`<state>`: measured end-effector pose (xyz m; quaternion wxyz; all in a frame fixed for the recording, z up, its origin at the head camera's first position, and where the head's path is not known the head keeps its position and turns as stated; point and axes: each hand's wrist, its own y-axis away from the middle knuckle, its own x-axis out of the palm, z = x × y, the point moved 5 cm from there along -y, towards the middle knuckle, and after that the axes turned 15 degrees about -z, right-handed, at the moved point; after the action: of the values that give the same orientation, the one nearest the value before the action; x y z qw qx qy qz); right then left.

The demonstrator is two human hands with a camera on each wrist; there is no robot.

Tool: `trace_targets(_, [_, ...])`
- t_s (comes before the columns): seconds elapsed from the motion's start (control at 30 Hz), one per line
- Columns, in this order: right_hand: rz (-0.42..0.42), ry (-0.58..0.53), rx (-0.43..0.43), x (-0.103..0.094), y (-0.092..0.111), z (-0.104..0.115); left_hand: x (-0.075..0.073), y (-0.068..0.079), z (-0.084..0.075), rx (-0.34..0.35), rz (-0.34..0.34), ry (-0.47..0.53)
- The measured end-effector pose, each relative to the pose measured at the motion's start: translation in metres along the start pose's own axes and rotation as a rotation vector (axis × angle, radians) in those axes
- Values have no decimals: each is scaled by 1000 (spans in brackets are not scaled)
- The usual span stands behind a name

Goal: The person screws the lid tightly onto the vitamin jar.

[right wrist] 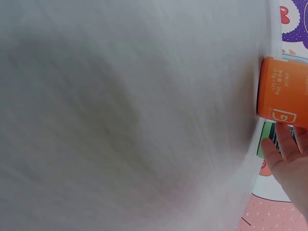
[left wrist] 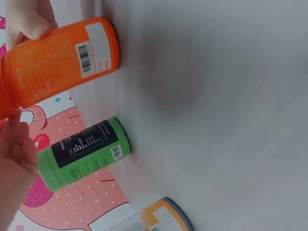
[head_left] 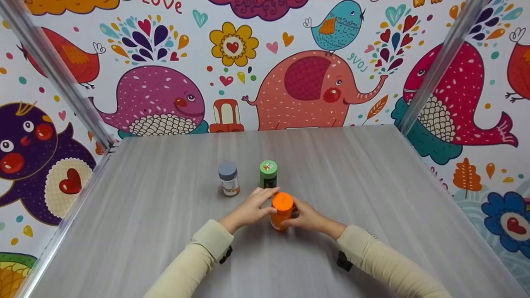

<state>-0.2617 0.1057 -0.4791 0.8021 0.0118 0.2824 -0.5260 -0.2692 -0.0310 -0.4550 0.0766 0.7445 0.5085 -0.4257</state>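
An orange bottle with an orange cap stands upright on the grey table. My right hand grips its body from the right; in the right wrist view, those fingers lie against the printed side. From the left, my left hand holds the bottle near the cap with thumb and fingers. Just behind stands a green-capped bottle, its lower part hidden by the left hand. The left wrist view shows the orange bottle's barcode label and the green bottle.
A grey-capped bottle stands to the left of the green one. The table meets a wall printed with cartoon animals at the back. Metal posts rise at the two back corners.
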Motion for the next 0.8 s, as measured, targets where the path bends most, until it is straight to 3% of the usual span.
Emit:
trace_targets(0.27, [-6, 2, 15, 1, 0, 1, 6, 2, 0, -112, 23, 80])
trace_targets(0.57, [14, -37, 69, 2, -1, -1, 4, -1, -3, -136, -196, -60])
trace_targets(0.8, [6, -29, 63, 2, 0, -2, 1, 0, -5, -118, -189, -59])
